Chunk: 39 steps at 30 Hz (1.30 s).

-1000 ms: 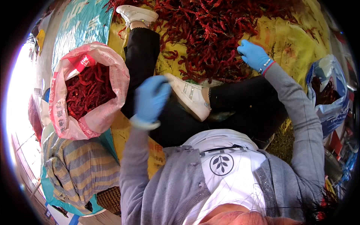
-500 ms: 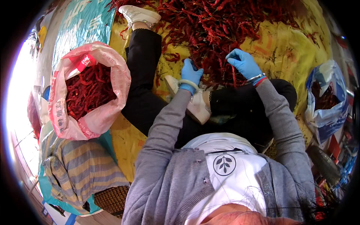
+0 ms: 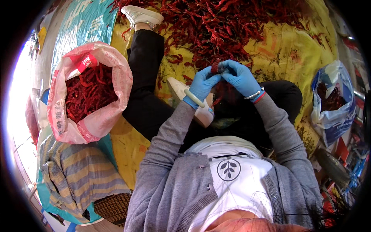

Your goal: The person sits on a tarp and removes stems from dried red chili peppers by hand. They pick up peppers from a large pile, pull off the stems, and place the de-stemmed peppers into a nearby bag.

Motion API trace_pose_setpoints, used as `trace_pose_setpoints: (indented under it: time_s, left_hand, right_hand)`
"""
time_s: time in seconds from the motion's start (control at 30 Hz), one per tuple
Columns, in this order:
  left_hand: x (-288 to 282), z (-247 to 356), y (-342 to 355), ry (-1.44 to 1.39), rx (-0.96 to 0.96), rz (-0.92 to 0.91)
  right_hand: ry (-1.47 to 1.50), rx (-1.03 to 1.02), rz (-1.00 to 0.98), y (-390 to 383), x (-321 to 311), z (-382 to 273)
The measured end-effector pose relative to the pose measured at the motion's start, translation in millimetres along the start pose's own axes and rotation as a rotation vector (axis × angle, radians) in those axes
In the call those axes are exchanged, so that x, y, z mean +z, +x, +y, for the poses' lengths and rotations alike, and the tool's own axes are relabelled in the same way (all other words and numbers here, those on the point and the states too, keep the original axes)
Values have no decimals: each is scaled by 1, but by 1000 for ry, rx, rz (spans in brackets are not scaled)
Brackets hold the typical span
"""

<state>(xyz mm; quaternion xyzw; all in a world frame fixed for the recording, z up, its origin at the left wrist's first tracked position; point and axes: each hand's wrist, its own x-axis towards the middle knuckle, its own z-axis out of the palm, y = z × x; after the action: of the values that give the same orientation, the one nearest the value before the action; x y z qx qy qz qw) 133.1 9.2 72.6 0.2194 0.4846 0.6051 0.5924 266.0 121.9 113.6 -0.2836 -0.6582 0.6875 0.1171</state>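
Observation:
My left hand [image 3: 203,86] and my right hand [image 3: 237,81], both in blue gloves, meet above my bent legs, fingers closed on dark red dried chillies [image 3: 215,68]; some of these hang below my fingers. Just beyond them a heap of red dried chillies [image 3: 214,27] spreads over a yellow sheet [image 3: 293,52]. At the left an open pink and white sack [image 3: 119,81] holds red chillies. At the right an open blue and white sack [image 3: 328,123] holds darker reddish material.
My white shoes [image 3: 141,15] and black-trousered legs [image 3: 147,50] lie on the yellow sheet. A turquoise sheet [image 3: 81,23] is at the upper left, striped cloth [image 3: 77,170] at the lower left. A dark wheel-like object [image 3: 332,166] stands at the lower right.
My left hand has moved up and right from beside the white shoe, and my right hand down and left. The two hands now meet, holding chillies.

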Motion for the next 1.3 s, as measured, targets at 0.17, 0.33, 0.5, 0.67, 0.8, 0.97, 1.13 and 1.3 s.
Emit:
trace_pose_setpoints:
  time_s: [0.17,0.33,0.5,0.67,0.8,0.97,1.13,1.3]
  left_hand:
    - [10,17,0,-2,11,87]
    - [13,6,2,83,93,144]
    - [1,-2,0,118,90,98]
    - [-4,8,-10,-202,-2,102]
    - [-1,1,-17,-349,-286,-71]
    - [17,-17,-19,-192,-318,-139]
    - [26,-14,-33,-122,-285,-119]
    - [35,-5,-46,-114,-151,-113]
  right_hand:
    - [-55,61,37,-7,1,3]
    - [-106,42,35,-11,8,6]
    - [-19,69,28,-13,8,11]
    - [70,92,64,-19,2,11]
    - [106,170,71,-27,1,11]
    - [-205,-132,81,-36,12,10]
    - [-415,-202,264,-41,9,13]
    - [22,22,268,-47,17,9]
